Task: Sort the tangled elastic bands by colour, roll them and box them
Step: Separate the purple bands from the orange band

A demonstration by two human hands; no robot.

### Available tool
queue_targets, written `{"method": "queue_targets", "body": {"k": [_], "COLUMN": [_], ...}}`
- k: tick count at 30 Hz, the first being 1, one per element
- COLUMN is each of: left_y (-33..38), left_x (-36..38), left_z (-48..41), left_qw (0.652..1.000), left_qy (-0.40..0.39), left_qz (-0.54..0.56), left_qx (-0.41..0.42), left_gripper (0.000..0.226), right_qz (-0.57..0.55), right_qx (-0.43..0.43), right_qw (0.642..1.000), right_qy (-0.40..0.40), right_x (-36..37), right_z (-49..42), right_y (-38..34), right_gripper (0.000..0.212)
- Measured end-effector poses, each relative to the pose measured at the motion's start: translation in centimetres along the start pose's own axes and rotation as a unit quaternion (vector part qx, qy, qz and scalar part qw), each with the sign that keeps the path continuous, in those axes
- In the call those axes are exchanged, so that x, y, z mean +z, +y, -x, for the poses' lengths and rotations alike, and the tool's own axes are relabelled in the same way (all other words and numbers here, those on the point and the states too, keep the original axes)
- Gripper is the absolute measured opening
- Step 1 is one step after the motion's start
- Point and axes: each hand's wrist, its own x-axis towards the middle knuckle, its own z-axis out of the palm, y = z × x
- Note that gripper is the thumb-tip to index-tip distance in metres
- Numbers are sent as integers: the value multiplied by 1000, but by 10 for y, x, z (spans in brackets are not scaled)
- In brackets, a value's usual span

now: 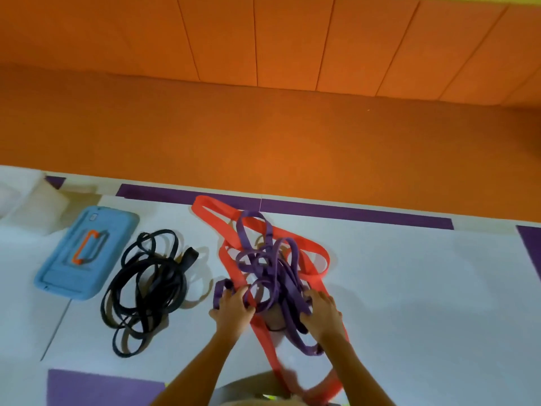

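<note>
Left hand [234,306] and right hand [322,315] each grip purple bands [272,273] tangled with red bands [307,241]; black bands [164,276] lie apart.

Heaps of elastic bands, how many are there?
2: a black heap beside the blue case; a red-and-purple tangle held by the left hand and right hand. Others may be hidden.

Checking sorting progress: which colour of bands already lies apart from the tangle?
The black bands, heaped alone beside the blue case; the red bands and purple bands are intertwined.
</note>
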Motion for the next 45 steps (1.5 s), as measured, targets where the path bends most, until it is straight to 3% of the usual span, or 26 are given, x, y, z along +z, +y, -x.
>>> {"method": "queue_targets", "body": {"k": [4,7,11,15,18,22,26,31,34,38,41,45], "left_y": [16,21,9,9,2,-19,-30,-29,-40,-69,-84,-96], "left_x": [12,21,27,31,33,34,32,33,32,30,27,20], "left_z": [7,10,17,34,45,50,55,66,68,65,59,47], "left_qw": [999,996,970,943,945,943,953,949,952,970,977,983], "left_qy": [-21,-58,-38,28,92,119,134,202,204,159,119,69], "left_qz": [25,53,234,330,310,310,270,242,229,181,177,169], "left_qx": [-21,-38,-61,8,55,-32,-18,-12,-25,-9,-12,-2], "left_gripper": [47,48,59,57,46,45,65,66,72,77,76,76], "right_qz": [5,-44,41,12,-12,-12,11,71,96,165,192,127], "right_qx": [-25,-35,-54,-55,-57,-77,-87,-15,2,-37,-31,-19], "right_qw": [999,995,998,996,993,985,983,995,994,982,978,991], "right_qy": [-27,-85,-16,70,102,155,158,63,58,87,73,32], "right_x": [-2,2,15,40,52,57,62,69,79,88,77,61], "right_z": [-1,-1,5,18,23,18,6,-17,-24,-20,-23,-27], "right_y": [6,11,11,4,-2,-5,-11,-28,-36,-34,-37,-45], "right_gripper": [38,49,89,84,76,63,85,116,106,69,61,51]}}
